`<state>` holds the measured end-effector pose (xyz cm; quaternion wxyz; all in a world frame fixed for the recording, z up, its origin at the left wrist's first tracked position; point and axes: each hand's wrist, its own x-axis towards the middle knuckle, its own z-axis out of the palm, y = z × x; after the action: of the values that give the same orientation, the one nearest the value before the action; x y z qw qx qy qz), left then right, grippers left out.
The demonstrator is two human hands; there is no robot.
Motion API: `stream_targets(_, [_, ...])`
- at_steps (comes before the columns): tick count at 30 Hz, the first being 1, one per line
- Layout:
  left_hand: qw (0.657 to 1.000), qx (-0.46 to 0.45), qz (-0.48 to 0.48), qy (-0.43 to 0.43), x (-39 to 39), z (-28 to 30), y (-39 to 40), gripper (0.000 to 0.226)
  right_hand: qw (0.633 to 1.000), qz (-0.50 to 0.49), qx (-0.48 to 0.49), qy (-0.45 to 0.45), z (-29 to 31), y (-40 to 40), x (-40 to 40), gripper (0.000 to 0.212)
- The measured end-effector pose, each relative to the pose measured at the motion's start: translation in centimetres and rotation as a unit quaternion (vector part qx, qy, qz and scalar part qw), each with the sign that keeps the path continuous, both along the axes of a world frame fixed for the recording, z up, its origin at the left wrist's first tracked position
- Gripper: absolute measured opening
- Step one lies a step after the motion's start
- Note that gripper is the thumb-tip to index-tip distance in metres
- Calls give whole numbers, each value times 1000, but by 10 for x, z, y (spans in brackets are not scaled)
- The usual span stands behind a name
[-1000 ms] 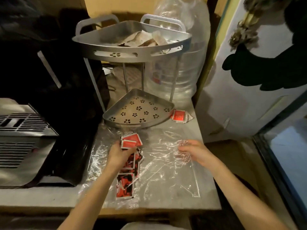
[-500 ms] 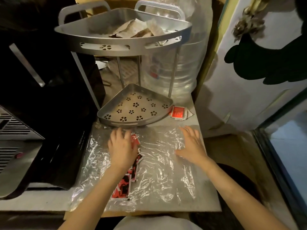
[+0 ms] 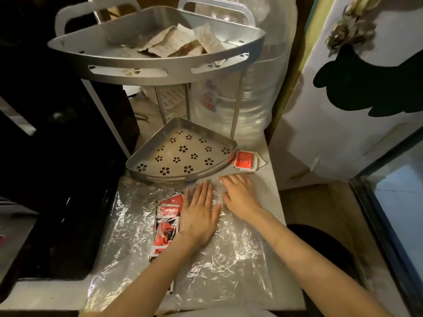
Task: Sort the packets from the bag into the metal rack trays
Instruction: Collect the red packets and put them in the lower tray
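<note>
Grey countertop (image 3: 272, 193) | my left hand (image 3: 199, 216) and right hand (image 3: 240, 195) press flat, fingers straight, on clear plastic bag (image 3: 128, 220) | red packets (image 3: 168, 220) inside, before two-tier metal rack (image 3: 183, 154).

A large clear plastic water jug (image 3: 247, 92) stands at the back of the grey countertop (image 3: 272, 179). Left of the jug sits a black appliance (image 3: 57, 145), and to the jug's right hangs a white panel (image 3: 343, 133) with dark green shapes.
</note>
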<state>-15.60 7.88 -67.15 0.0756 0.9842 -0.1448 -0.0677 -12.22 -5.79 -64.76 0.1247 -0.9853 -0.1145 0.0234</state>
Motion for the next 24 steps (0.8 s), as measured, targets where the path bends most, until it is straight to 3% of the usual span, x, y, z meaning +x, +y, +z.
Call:
stream_targets(5, [1000, -10, 4, 8, -2, 1, -1, 68, 997, -8, 32, -65, -4, 0, -2, 42])
stream_targets(13, [1000, -9, -10, 8, -3, -2, 1, 82, 991, -53, 103, -69, -7, 2, 5, 24])
stream_targets(17, [999, -36, -5, 3, -2, 0, 0, 76, 998, -46, 49, -12, 4, -1, 12, 28])
stream_targets(21, [991, -130, 27, 7, 4, 15, 5, 72, 998, -13, 8, 58, 14, -10, 19, 22])
stream_targets(24, [997, -71, 8, -7, 12, 24, 16, 59, 995, 2, 48, 89, 20, -16, 25, 11])
